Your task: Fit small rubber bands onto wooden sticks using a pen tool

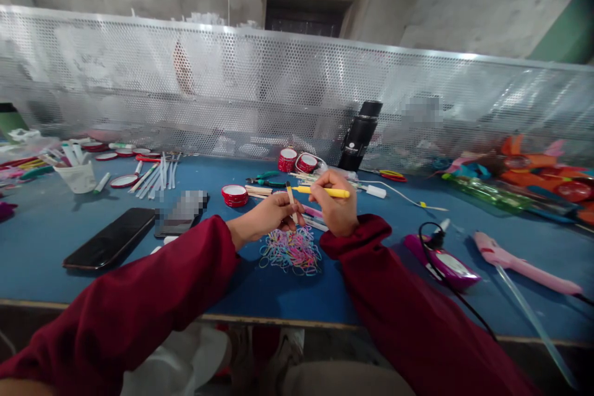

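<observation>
My left hand (273,215) pinches a pale wooden craft stick (292,203), held upright with a dark mark at its top end. In my right hand (338,204) is a yellow marker (322,191), lying roughly level, its tip pointing left at the top of the stick. Whether the tip touches the stick I cannot tell. Below both hands a loose heap of colourful rubber bands (292,252) lies on the blue table (278,300). Behind my left hand are more wooden sticks (260,191) and a red-rimmed round tin (234,195).
A black phone (111,238) and a second dark device (182,215) lie to the left, near a white cup of markers (77,174). A black bottle (359,136) stands by the perforated metal screen (241,93). At right are a purple power strip (443,263) and a pink glue gun (524,263).
</observation>
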Available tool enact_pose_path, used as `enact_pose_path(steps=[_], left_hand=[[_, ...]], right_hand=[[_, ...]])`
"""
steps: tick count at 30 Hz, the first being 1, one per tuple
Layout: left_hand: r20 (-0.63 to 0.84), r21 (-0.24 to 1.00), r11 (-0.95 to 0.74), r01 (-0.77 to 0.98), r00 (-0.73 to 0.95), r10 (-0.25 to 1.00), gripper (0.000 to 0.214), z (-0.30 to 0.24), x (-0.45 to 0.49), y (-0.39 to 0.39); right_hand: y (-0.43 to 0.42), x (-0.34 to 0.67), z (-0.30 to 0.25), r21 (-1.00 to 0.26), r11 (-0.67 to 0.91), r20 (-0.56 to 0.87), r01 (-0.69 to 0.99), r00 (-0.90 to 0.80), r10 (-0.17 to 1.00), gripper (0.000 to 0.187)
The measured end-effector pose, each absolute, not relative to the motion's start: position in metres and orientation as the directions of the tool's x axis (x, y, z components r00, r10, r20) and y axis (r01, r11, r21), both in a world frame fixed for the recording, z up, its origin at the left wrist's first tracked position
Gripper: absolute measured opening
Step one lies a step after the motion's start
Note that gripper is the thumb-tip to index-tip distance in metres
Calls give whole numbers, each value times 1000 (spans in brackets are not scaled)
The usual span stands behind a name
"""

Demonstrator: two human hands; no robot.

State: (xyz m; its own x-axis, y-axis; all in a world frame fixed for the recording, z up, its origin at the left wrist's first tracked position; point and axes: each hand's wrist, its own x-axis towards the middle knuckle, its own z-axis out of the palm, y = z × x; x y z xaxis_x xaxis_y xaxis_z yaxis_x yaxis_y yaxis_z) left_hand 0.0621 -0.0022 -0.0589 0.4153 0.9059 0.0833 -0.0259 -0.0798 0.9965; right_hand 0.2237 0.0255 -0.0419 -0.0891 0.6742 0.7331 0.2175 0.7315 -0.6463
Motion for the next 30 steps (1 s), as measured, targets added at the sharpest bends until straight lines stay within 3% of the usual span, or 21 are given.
enact_pose_path(steps=[30], left_hand=[[76,997,-74,-20,419,905,18,-57,63,-6]], right_hand=[[24,222,-43,-621,744,748,246,-95,656,15]])
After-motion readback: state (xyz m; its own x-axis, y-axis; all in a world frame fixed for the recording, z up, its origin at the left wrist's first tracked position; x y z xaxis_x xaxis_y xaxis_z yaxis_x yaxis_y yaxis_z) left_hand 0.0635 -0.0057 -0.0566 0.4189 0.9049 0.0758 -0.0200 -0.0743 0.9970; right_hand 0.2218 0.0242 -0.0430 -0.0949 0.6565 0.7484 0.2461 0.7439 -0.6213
